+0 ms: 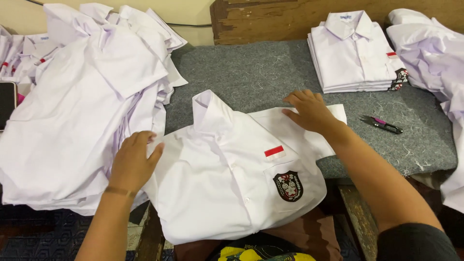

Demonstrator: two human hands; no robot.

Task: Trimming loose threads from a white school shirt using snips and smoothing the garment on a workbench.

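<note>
Grey felt covers the work table (pixel 251 72) in front of me, with a worn wooden board behind it at twelve o'clock. At the centre lies the white uniform shirt (pixel 232 179) I am working on, front up, collar toward twelve o'clock, a red-and-white flag patch and a dark crest badge on its chest pocket. My left hand (pixel 133 162) rests flat, fingers loosely spread, on the shirt's edge at nine o'clock, holding nothing. My right hand (pixel 309 112) lies open and flat on the short sleeve at about one o'clock, pressing it down; it grips nothing either.

By my reckoning the fold is only partly made: the body lies smooth and buttoned, but the sleeve under my right hand sticks out sideways and the hem hangs over the table's near edge. At two o'clock sits a neat stack of folded shirts (pixel 355 55), a few deep, so some are finished. At nine to ten o'clock a big loose heap of white shirts (pixel 77 111) waits unfolded, and more white cloth (pixel 432 53) lies at three o'clock. Small thread snips (pixel 382 124) lie on the felt just beyond my right wrist.
</note>
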